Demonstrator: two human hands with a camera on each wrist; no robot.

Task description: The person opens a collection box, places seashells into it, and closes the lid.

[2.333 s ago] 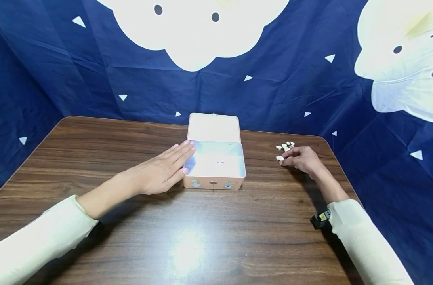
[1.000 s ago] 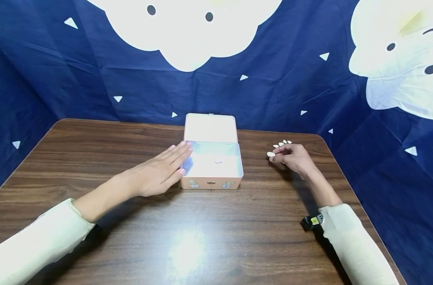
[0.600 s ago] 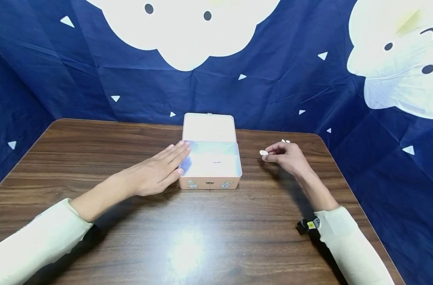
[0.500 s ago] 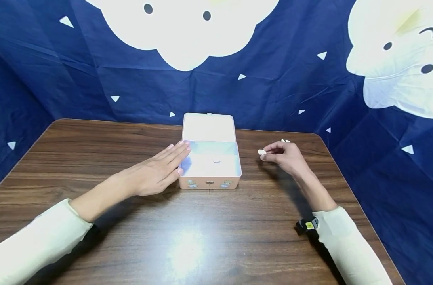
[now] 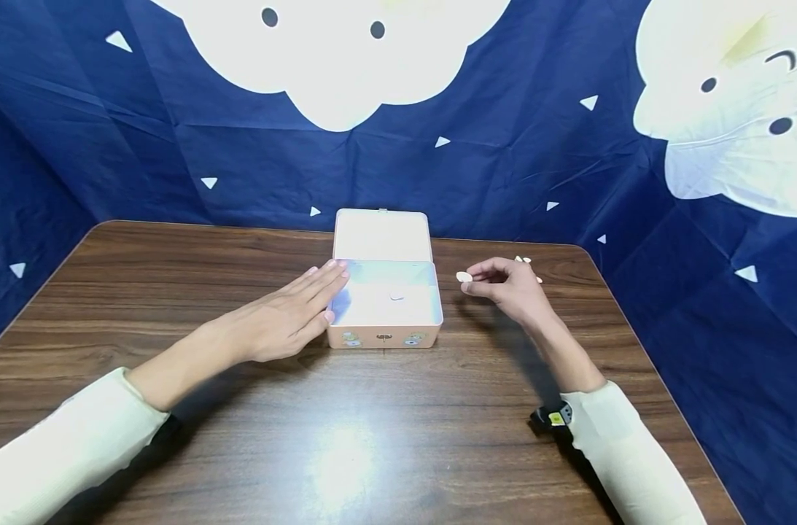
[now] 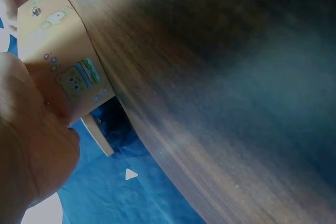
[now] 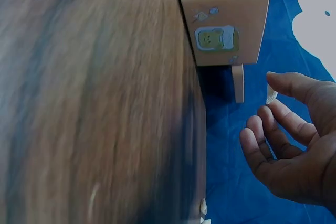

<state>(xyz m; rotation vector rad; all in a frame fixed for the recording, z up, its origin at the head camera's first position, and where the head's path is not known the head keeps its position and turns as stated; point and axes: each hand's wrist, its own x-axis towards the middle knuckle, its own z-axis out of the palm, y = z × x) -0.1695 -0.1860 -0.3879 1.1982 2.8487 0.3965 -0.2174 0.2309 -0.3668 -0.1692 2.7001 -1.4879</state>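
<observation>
A peach-coloured tin box (image 5: 384,337) with bear pictures on its sides stands mid-table, its lid (image 5: 383,235) raised at the back. One small white shell (image 5: 397,296) lies inside on the pale floor. My left hand (image 5: 273,321) lies against the box's left side, its straight fingertips over the rim. To the right of the box, my right hand (image 5: 512,292) pinches a white seashell (image 5: 464,277) between thumb and forefinger. The right wrist view shows that held piece edge-on with fine ridges, above the tabletop.
A few more small white shells (image 5: 524,259) lie behind my right hand, which partly hides them. The wooden table (image 5: 240,452) ends at a blue cloth backdrop (image 5: 273,160) with white clouds.
My right hand has picked up the seashell from beside the others and carried it left towards the box. The left hand has stayed on the box's side.
</observation>
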